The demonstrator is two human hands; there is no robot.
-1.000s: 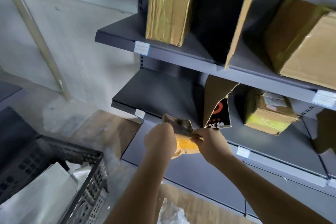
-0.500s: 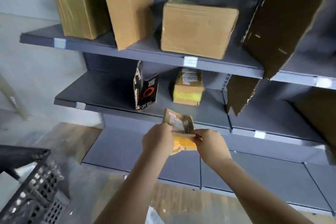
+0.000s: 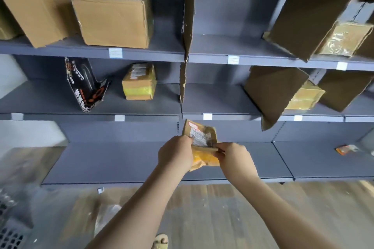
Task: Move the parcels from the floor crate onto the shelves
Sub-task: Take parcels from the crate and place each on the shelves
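matt grey metal shelves point(image 3: 141, 54), cardboard boxes point(image 3: 113, 22)

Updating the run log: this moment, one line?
crumpled yellow paper parcel | left hand grips | right hand pinches | before grey metal shelves

The label point(image 3: 200, 137) on the parcel point(image 3: 204, 158), the black carton point(image 3: 84, 85) and the shelf tags point(image 3: 115, 53) are illegible.

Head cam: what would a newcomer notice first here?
At centre, the left hand and right hand hold a small yellow-brown parcel in front of the grey shelves. Next comes the torn cardboard divider, standing upright through the upper two shelves. A ripped black box sits on the middle shelf at left.
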